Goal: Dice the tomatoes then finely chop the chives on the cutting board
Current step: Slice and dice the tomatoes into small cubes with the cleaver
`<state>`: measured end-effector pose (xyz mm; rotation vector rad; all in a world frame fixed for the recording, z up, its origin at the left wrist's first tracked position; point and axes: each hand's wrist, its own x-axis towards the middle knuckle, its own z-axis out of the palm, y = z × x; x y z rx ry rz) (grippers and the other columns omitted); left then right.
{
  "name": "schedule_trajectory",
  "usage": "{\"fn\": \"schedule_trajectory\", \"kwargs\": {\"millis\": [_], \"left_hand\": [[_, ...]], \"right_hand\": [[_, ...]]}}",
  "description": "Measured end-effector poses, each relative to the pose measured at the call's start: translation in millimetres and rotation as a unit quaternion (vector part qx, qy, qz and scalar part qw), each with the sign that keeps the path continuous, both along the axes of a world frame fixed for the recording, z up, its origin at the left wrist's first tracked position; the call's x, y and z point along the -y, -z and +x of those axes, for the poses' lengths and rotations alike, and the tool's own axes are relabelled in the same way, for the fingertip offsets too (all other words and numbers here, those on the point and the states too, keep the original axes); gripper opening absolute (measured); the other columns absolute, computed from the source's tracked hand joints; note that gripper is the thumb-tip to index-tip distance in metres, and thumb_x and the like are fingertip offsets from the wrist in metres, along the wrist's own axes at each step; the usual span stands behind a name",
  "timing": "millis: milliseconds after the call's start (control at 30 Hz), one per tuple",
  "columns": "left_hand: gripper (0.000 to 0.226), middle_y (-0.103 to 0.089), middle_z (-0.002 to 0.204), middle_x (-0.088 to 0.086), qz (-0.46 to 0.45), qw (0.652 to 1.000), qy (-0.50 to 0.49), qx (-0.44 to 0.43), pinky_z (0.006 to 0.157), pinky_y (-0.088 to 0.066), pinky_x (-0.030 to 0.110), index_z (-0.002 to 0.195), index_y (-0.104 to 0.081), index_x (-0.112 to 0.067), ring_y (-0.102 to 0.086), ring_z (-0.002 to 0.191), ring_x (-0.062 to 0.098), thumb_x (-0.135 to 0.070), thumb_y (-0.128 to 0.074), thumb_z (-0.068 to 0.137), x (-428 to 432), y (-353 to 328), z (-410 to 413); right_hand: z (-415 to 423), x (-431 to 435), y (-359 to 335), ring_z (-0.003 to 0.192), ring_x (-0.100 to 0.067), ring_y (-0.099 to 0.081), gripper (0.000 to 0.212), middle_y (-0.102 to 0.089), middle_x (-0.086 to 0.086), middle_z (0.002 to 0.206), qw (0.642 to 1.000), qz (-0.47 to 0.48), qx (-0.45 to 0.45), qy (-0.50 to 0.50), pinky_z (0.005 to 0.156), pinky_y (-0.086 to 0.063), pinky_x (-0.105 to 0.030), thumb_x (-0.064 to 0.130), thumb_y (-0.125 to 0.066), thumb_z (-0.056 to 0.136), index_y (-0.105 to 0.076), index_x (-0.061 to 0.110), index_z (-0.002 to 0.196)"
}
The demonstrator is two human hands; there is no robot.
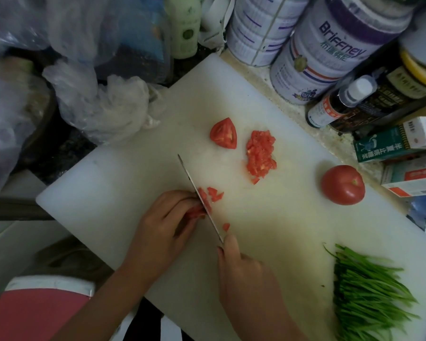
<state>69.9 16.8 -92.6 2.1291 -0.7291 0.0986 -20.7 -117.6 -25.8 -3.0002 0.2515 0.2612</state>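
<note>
Dicing: the left hand [167,217] pressed a red tomato piece [194,214] with curled fingers, probably to keep the tips behind the blade.
Right hand: the right hand [241,269] gripped the thin steel knife [202,200] by its hidden handle, one finger along the spine, I think for steadier guiding.
Blade: it stood against the left knuckles, small red cubes [215,194] just beside it.
Diced heap: the heap of red tomato dice [260,155] lay near the middle of the white plastic cutting board [123,173], apart from the cutting place, likely for room.
Waiting: a red tomato wedge [223,133], a whole round tomato [343,185] and long green chives [369,289] lay uncut on the board.
Desk: the speckled beige desk [293,104] carried the board slantwise.
</note>
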Motion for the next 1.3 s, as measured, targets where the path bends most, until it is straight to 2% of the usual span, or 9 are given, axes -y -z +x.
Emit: {"fn": "schedule_trajectory", "kwargs": {"millis": [200, 333, 433, 567, 733, 800, 933, 1067, 1300], "left_hand": [[0.018, -0.068, 0.108, 0.008, -0.008, 1.0, -0.008, 0.008, 0.1, -0.045, 0.023, 0.103, -0.072, -0.001, -0.062, 0.103, 0.02, -0.01, -0.067, 0.087, 1.7, -0.3, 0.9], [0.021, -0.067, 0.108, 0.008, -0.013, 1.0, -0.011, 0.002, 0.098, -0.045, 0.022, 0.101, -0.071, 0.0, -0.061, 0.101, 0.019, -0.015, -0.062, 0.09, 1.6, -0.5, -0.5], [0.022, -0.067, 0.107, 0.009, -0.019, 1.0, -0.016, 0.003, 0.099, -0.044, 0.019, 0.101, -0.07, 0.0, -0.06, 0.101, 0.018, -0.014, -0.061, 0.087, 1.0, 0.9, 0.2], [0.025, -0.067, 0.107, 0.009, -0.015, 1.0, -0.016, -0.003, 0.098, -0.045, 0.02, 0.102, -0.071, -0.001, -0.061, 0.1, 0.017, -0.019, -0.061, 0.087, 1.5, 2.3, 0.1], [0.025, -0.067, 0.109, 0.009, -0.003, 1.0, -0.012, -0.006, 0.1, -0.044, 0.021, 0.104, -0.07, -0.001, -0.06, 0.103, 0.018, -0.018, -0.062, 0.087, 1.0, 2.8, 0.1], [0.025, -0.067, 0.109, 0.009, 0.001, 1.0, -0.011, -0.007, 0.101, -0.042, 0.019, 0.104, -0.07, -0.001, -0.06, 0.103, 0.018, -0.017, -0.061, 0.087, 0.5, 2.5, -0.1], [0.026, -0.066, 0.11, 0.01, -0.006, 1.0, -0.016, -0.009, 0.103, -0.039, 0.015, 0.105, -0.07, -0.001, -0.058, 0.105, 0.016, -0.017, -0.061, 0.086, -1.0, 3.4, -0.2], [0.029, -0.064, 0.112, 0.008, -0.009, 1.0, -0.013, -0.022, 0.103, -0.037, 0.014, 0.107, -0.068, -0.002, -0.057, 0.107, 0.015, -0.019, -0.059, 0.085, -1.2, 4.2, -0.5], [0.03, -0.059, 0.118, 0.01, 0.007, 1.0, -0.001, -0.028, 0.096, -0.048, 0.035, 0.111, -0.069, -0.006, -0.057, 0.109, 0.024, -0.026, -0.059, 0.091, 0.3, -2.8, -2.3]], "right_hand": [[20.0, -3.3, -2.4, 0.026, -0.02, -0.045, 0.027, -0.046, -0.002, 0.036, 0.999, 0.04, 0.002, 0.016, 0.031, -0.015, -0.025, 0.03, -0.038, 0.087, -0.048, 0.011, 0.103], [41.0, -2.8, 2.5, 0.031, -0.027, -0.047, 0.032, -0.048, -0.004, 0.04, 0.993, 0.11, 0.031, 0.033, 0.029, -0.024, -0.028, 0.034, -0.033, 0.093, -0.05, 0.011, 0.107], [17.2, 2.1, -0.9, 0.044, -0.031, -0.054, 0.035, -0.051, -0.005, 0.049, 0.987, 0.151, -0.028, 0.04, 0.04, -0.027, -0.032, 0.044, -0.023, 0.094, -0.042, 0.019, 0.111], [-8.4, 15.1, -4.9, 0.057, -0.029, -0.052, 0.036, -0.043, 0.003, 0.058, 0.974, 0.219, -0.021, 0.058, 0.055, -0.039, -0.046, 0.053, -0.015, 0.091, -0.035, 0.028, 0.108], [28.7, 16.1, -4.5, 0.061, -0.028, -0.048, 0.024, -0.033, 0.007, 0.053, 0.977, 0.207, 0.028, 0.045, 0.057, -0.028, -0.036, 0.034, -0.033, 0.1, -0.045, 0.015, 0.109], [40.0, 15.8, -4.3, 0.054, -0.02, -0.038, 0.026, -0.031, 0.01, 0.052, 0.976, 0.211, 0.031, 0.037, 0.056, -0.02, -0.032, 0.031, -0.035, 0.1, -0.047, 0.012, 0.112], [18.1, 24.8, -7.1, 0.059, -0.022, -0.041, 0.022, -0.036, 0.004, 0.053, 0.97, 0.238, 0.019, 0.053, 0.059, -0.029, -0.037, 0.038, -0.031, 0.098, -0.042, 0.019, 0.098], [0.4, 32.7, -9.0, 0.061, -0.018, -0.043, 0.028, -0.038, 0.004, 0.051, 0.959, 0.272, 0.021, 0.083, 0.051, -0.024, -0.024, 0.055, -0.022, 0.087, -0.037, 0.031, 0.088], [-5.4, 42.5, -16.5, 0.055, -0.016, -0.045, 0.027, -0.045, 0.0, 0.051, 0.942, 0.316, 0.025, 0.108, 0.053, -0.033, -0.024, 0.058, -0.028, 0.086, -0.04, 0.035, 0.091]]}}
